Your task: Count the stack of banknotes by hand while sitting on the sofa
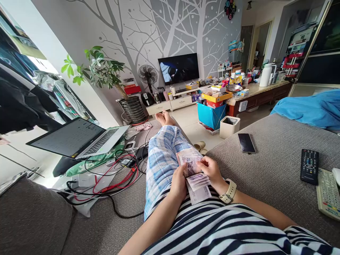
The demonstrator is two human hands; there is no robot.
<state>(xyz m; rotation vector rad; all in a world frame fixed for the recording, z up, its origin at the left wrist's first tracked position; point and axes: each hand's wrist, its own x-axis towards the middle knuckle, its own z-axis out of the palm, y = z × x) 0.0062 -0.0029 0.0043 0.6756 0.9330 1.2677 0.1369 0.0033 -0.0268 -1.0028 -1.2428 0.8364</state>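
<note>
A bundle of purple-grey banknotes (191,165) is between my two hands, just above my lap. My left hand (178,181) is closed on the left edge of the notes, thumb on top. At the right edge, my right hand (211,171) pinches the same bundle with thumb and fingers. Several folded notes (198,182) fan out below the upper ones, and one flat note (199,195) hangs beneath against my striped shirt. How many notes there are is hidden. A pale watch (228,191) circles my right wrist.
An open laptop (77,138) sits on the left beside tangled red and black cables (127,177). On the sofa (268,170) to the right lie a phone (246,143), a black remote (309,166) and a pale remote (328,193). Beyond stand a bin (229,131) and a blue box (208,115).
</note>
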